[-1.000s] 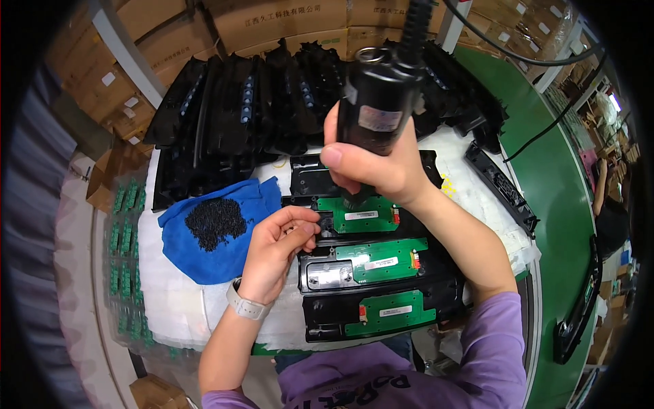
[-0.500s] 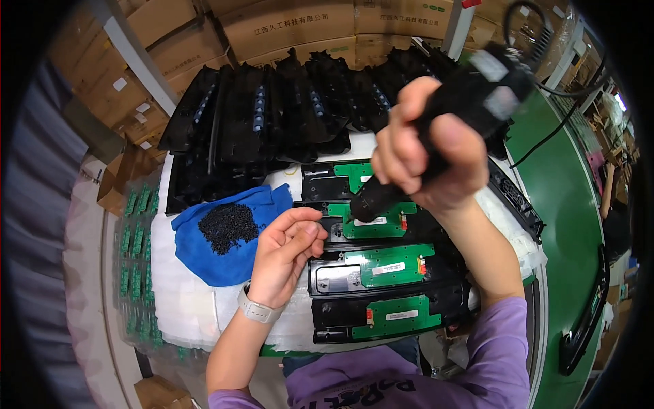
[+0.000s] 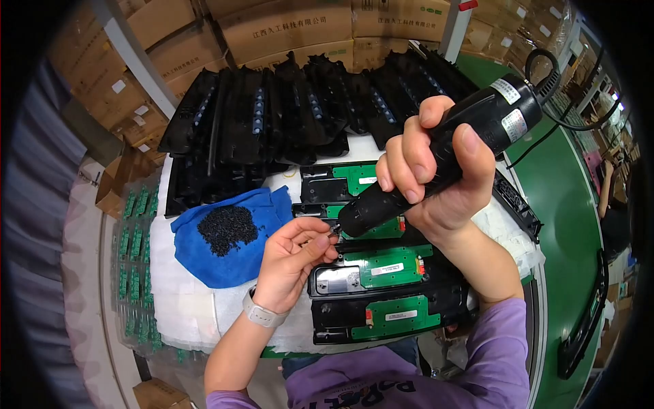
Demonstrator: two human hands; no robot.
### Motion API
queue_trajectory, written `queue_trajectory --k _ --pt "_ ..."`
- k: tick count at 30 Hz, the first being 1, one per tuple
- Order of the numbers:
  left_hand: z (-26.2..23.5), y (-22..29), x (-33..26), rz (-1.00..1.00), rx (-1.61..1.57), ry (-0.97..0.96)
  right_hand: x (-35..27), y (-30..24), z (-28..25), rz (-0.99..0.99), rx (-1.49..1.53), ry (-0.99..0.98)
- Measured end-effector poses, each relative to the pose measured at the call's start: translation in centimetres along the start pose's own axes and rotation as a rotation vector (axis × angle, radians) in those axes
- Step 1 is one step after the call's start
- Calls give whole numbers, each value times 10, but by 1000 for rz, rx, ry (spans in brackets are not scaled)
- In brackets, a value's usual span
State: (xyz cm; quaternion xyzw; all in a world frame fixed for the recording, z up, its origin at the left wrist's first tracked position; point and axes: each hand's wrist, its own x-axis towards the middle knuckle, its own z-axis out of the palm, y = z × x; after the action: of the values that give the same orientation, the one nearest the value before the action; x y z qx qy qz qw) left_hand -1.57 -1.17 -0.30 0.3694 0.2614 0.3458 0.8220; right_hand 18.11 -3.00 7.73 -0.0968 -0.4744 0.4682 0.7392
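Note:
My right hand (image 3: 443, 174) is wrapped round a black corded electric screwdriver (image 3: 470, 116), tilted with its nose down and to the left. That nose is close to the pinched fingertips of my left hand (image 3: 300, 255); whatever they hold is too small to make out. Both are over a black plastic panel with a green circuit board (image 3: 388, 230), partly hidden by the screwdriver. Nearer me lie two more such panels, with a green circuit board (image 3: 385, 267) and another board (image 3: 395, 317). A pile of small black screws (image 3: 228, 230) rests on a blue cloth (image 3: 204, 267) to the left.
Black plastic housings (image 3: 238, 123) are stacked across the back of the white-covered table (image 3: 184, 307). Clear trays of small green boards (image 3: 136, 252) stand at the left edge. The screwdriver's cord (image 3: 575, 123) runs off right. Cardboard boxes (image 3: 286, 31) line the back.
The screwdriver has come lower and slightly left, its nose now beside my left fingertips. My left hand has shifted a little right and down toward it.

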Motion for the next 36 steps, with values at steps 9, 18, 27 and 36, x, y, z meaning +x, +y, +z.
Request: queue_trajectory --k 9,18,27,36 --pt "-7 3 0 -23 -17 -36 -6 5 3 -59 1 -47" --pt "-4 22 1 -42 415 -24 -1 -3 4 105 -50 30" --pt "-17 26 5 35 390 67 -3 17 7 261 -491 -17" --pt "-18 10 15 172 419 125 -2 23 13 277 -531 -61"
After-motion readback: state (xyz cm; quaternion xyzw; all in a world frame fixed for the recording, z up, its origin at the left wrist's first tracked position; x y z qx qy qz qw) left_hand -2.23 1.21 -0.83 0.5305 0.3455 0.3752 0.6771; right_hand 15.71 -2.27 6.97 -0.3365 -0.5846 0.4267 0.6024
